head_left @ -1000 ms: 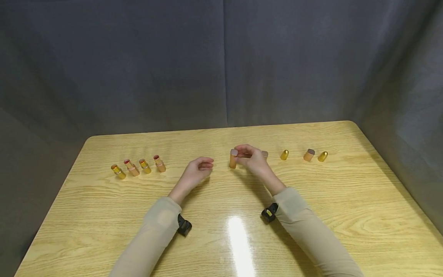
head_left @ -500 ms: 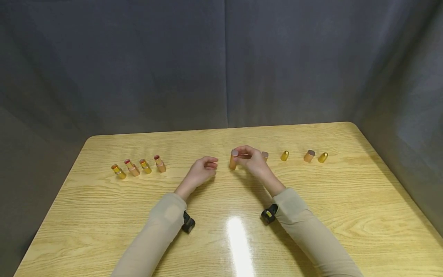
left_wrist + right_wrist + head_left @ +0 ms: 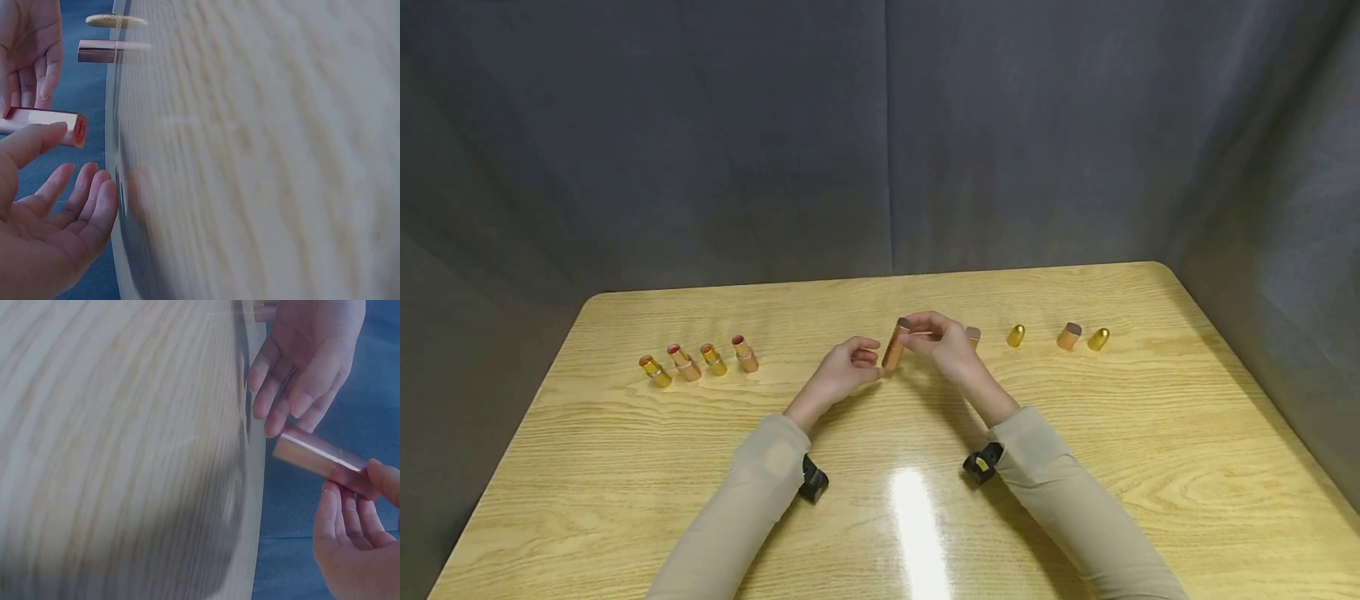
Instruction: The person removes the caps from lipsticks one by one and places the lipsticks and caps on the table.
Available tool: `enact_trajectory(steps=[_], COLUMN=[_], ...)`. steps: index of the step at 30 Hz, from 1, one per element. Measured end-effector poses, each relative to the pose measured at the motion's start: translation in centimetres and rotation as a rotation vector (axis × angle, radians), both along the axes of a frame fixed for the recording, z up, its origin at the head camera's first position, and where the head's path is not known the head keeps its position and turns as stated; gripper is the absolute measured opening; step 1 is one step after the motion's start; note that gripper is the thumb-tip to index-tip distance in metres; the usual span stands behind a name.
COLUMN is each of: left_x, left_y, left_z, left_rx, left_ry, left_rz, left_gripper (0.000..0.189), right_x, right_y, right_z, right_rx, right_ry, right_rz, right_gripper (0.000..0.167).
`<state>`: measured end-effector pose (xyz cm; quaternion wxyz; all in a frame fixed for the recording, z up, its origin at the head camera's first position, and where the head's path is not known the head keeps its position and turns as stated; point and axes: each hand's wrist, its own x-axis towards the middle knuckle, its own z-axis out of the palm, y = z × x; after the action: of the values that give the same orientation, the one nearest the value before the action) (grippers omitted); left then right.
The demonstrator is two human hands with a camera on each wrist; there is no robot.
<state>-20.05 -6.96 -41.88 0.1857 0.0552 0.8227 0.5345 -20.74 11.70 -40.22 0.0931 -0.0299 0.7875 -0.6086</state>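
Observation:
My right hand (image 3: 946,343) pinches a rose-gold lipstick tube (image 3: 895,347) near its top, between thumb and fingers. The tube leans, its lower end pointing left towards my left hand (image 3: 847,371). In the left wrist view, the left thumb overlaps the tube (image 3: 44,117) close to its base, which bears a red label. The other left fingers (image 3: 94,206) are spread loosely, apart from the tube. From the right wrist view, the whole length of the tube (image 3: 312,456) shows, with a seam partway along it and the right fingertips on the end beyond that seam.
Several uncapped lipsticks stand in a row on the left, gold (image 3: 657,372) and rose-gold (image 3: 746,356) ones alternating. To the right are gold rounded caps (image 3: 1017,336) and rose-gold caps (image 3: 1069,337), one rose-gold piece (image 3: 973,335) partly behind the right hand. Grey curtains surround the wooden table (image 3: 880,517).
My left hand has moved right, up to the tube's lower end. The tube, upright before, has tilted with its lower end swung left. The right hand has stayed nearly in place.

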Motion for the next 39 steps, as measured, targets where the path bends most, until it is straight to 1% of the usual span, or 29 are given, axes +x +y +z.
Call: enact_trajectory(steps=[6, 11, 16, 19, 25, 32, 39], left_x=[0.14, 0.20, 0.20, 0.26, 0.34, 0.36, 0.43], left_y=[-0.23, -0.38, -0.45, -0.41, -0.16, 0.21, 0.35], left_z=[0.21, 0.19, 0.30, 0.49, 0.75, 0.75, 0.64], left_rx=[0.040, 0.059, 0.067, 0.075, 0.075, 0.095, 0.092], left_ry=[-0.010, 0.003, 0.019, 0.015, 0.029, 0.047, 0.055], left_rz=[-0.040, -0.066, -0.082, -0.083, -0.061, -0.046, -0.024], left_gripper=[0.051, 0.051, 0.051, 0.050, 0.046, 0.043, 0.041], right_x=[0.23, 0.13, 0.14, 0.15, 0.22, 0.29, 0.38], right_y=[-0.13, -0.19, -0.15, -0.13, -0.15, -0.36, -0.69], right_z=[0.19, 0.23, 0.23, 0.18, 0.13, 0.20, 0.09], right_rx=[-0.034, -0.127, -0.202, -0.232, -0.274, -0.283, -0.273], right_ry=[-0.020, -0.077, -0.098, -0.109, -0.123, -0.126, -0.135], right_rz=[0.010, 0.008, 0.014, 0.020, 0.014, 0.008, -0.009], right_gripper=[0.038, 0.040, 0.042, 0.043, 0.044, 0.044, 0.044])
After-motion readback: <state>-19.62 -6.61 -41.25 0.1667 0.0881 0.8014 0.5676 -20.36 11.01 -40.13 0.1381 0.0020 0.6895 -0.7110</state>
